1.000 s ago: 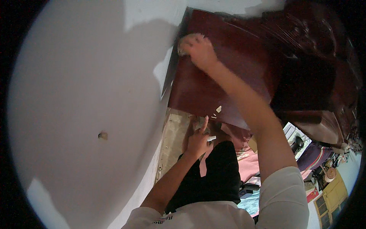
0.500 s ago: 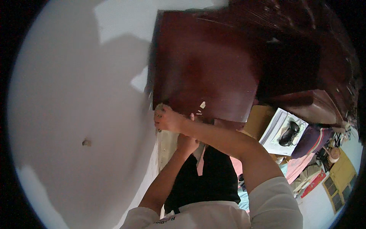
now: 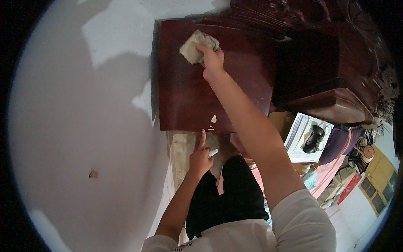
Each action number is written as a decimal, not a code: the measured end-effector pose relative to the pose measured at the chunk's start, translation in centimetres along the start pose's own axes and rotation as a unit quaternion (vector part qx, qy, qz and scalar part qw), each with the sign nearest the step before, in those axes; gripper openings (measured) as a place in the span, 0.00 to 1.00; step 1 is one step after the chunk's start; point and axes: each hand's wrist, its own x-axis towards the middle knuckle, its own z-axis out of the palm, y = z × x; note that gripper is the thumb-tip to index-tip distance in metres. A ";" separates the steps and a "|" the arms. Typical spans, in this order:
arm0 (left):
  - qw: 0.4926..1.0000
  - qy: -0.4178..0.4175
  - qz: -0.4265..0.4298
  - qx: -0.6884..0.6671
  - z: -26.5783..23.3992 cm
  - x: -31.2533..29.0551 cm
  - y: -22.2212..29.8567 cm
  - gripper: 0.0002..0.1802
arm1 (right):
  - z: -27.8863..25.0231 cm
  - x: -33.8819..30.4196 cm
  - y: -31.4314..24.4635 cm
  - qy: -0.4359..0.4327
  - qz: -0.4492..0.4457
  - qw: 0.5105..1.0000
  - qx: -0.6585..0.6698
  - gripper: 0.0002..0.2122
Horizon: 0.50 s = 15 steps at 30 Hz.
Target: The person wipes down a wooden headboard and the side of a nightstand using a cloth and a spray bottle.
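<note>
My right hand (image 3: 213, 63) reaches far over the dark red wooden tabletop (image 3: 235, 92), its fingers closed on a folded pale yellow cloth (image 3: 193, 47). The cloth is near the far left part of the top. By the near edge is my left hand (image 3: 200, 159), with the index finger stretched out to that edge. Its other fingers are curled round a small white object (image 3: 213, 153), whose kind I cannot make out. A few pale scraps (image 3: 213, 119) lie on the wood just beyond that finger.
A white wall (image 3: 84, 105) runs along the left. Carved dark wood (image 3: 294, 17) rises at the back right. On the right, a black game controller (image 3: 313, 139) rests on a stack of papers (image 3: 299, 143) beside a cardboard box (image 3: 280, 122). My legs are below the near edge.
My right hand has moved from the near left corner to the far part of the tabletop with the cloth. My left hand has shifted slightly, its index finger now extended.
</note>
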 end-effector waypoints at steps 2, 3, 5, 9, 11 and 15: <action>0.999 0.034 0.029 0.017 0.5 0.0 -0.4 0.11 | 1.6 1.3 -0.4 0.046 0.032 0.998 0.014 0.25; 0.997 0.052 0.042 0.024 0.7 -0.1 -0.6 0.11 | 2.4 1.6 -0.2 0.068 0.049 0.996 0.019 0.26; 0.999 0.037 0.025 0.019 0.5 -0.2 -0.7 0.10 | 4.5 1.5 0.6 0.086 0.065 0.992 0.068 0.29; 0.999 0.029 0.022 0.004 0.6 0.1 -0.5 0.09 | 6.7 3.3 2.2 0.091 0.036 0.984 0.147 0.33; 0.999 0.033 0.033 0.012 0.9 0.2 -0.5 0.08 | 6.9 5.1 2.3 0.143 0.013 0.980 0.136 0.32; 0.999 0.044 0.023 0.012 1.1 0.2 -0.7 0.08 | 7.4 5.7 1.2 0.195 0.002 0.961 0.194 0.28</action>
